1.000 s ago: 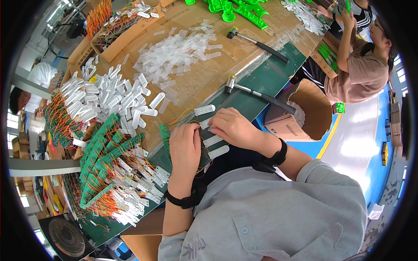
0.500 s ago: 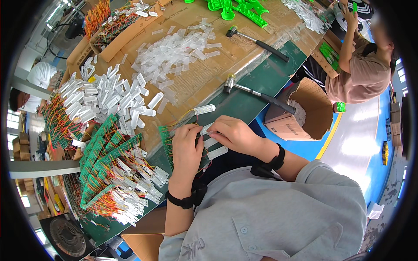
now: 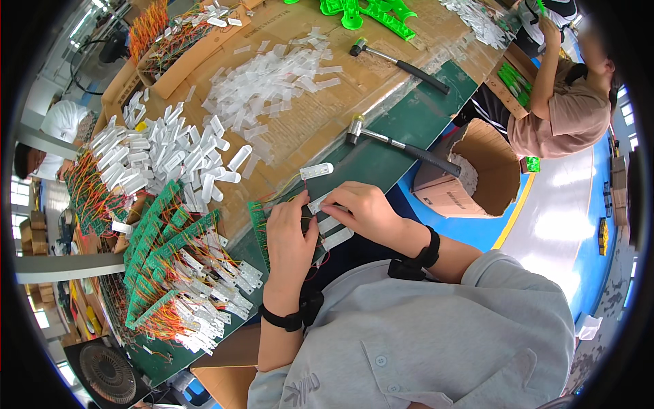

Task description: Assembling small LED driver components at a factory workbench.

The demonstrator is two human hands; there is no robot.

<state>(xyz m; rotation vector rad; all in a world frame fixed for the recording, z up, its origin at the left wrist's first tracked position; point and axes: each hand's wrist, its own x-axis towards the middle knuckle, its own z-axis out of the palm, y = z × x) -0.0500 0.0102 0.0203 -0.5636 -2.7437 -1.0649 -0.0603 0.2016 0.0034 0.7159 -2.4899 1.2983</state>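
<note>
— Green circuit board (image 3: 259,225), small and wired, is in the left hand (image 3: 289,235) at the near edge of the bench (image 3: 415,116). What do you make of the grip?

— Left hand is closed on it, thumb up against the right hand. The right hand (image 3: 361,211) is pinched shut on a white plastic strip (image 3: 325,213), fingertips pressing it down beside the board. Two more white strips poke out below the fingers, one just under the other.

— How would you rate the parts for handling?

— Light, in my judgement. The board looks stiff but thin, and the red and yellow wires (image 3: 320,259) hanging from it are limp and likely to snag. I would hold the board by its edges and keep off the wire ends. The white strip looks like hard, smooth plastic, probably slippery, so a pinch across its narrow sides seems safest.

— Where does the piece sit against the grip?

— Between both hands, touching both, just above the bench edge and close to the person's chest.

— Anything else nearby?

— One loose white cap (image 3: 317,171) lies just beyond the hands. A hammer (image 3: 402,144) rests further back toward the right edge. Stacked green boards (image 3: 177,238) stand along the left, a heap of white caps (image 3: 170,153) behind them.
</note>
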